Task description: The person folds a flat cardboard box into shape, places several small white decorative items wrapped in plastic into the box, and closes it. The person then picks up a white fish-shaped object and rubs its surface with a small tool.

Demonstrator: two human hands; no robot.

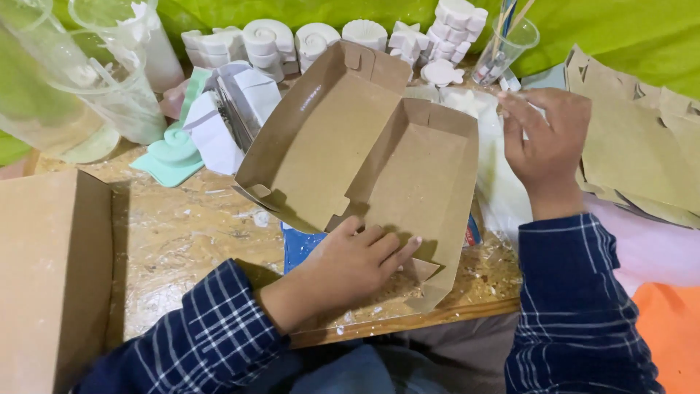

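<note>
Head view, step in hand: folding a flat brown cardboard box blank into shape; two side walls already stand up, the near end still lies loose, so I judge the work about midway.
Head view, left hand: fingers stretched out flat, pressing the near flap of the box down onto the wooden table; nothing gripped.
Head view, right hand: far right of the box, fingers loosely bent around something white; whether they pinch it I cannot tell.
Head view, box against fingers: its near edge lies under the left fingertips; its right wall is just beside the right hand, apart from it.
Head view, next move, as a judgement: tuck the near flap upright while the base stays pinned.
Head view, surroundings: white plaster casts far, clear cups far left, further cardboard blanks right.
</note>
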